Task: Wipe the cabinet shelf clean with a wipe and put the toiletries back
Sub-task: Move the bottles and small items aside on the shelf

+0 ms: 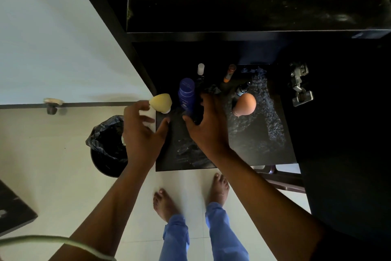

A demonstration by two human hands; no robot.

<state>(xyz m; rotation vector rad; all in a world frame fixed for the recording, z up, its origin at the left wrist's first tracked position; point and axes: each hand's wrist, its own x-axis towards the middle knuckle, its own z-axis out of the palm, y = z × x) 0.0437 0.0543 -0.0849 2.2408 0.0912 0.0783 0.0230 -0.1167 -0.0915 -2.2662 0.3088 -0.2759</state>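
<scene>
While the white cabinet door [53, 38] stood swung wide on the left, the dark shelf [264, 144] lay exposed, streaked with pale smears that suggested damp wiping or leftover dust. On the floor at far left sat a bin lined with a black bag [108, 140], probably kept near for used wipes. The left hand [141, 131] hovered at the shelf's left edge, fingers spread and relaxed, grasping nothing; its fingertips were just beside a yellow-capped bottle [160, 103], so it seemed either about to take the bottle or to have just set it there. Right of that stood a blue Nivea bottle [186, 93], upright near the shelf's left side. The right hand [206, 125] reached in next to it, fingers curled over a dark object; whether it was gripping a bottle or a wipe could not be told in the shadow. A crumpled dark scrap [212, 89] lay just beyond its fingers. Farther back stood a small white-capped tube [200, 68] and an orange-tipped tube [229, 73], and to the right a dark spray bottle [242, 89] and an orange-capped bottle [245, 104], clustered together, likely already returned. A metal hinge [299, 84] was fixed to the right wall.
</scene>
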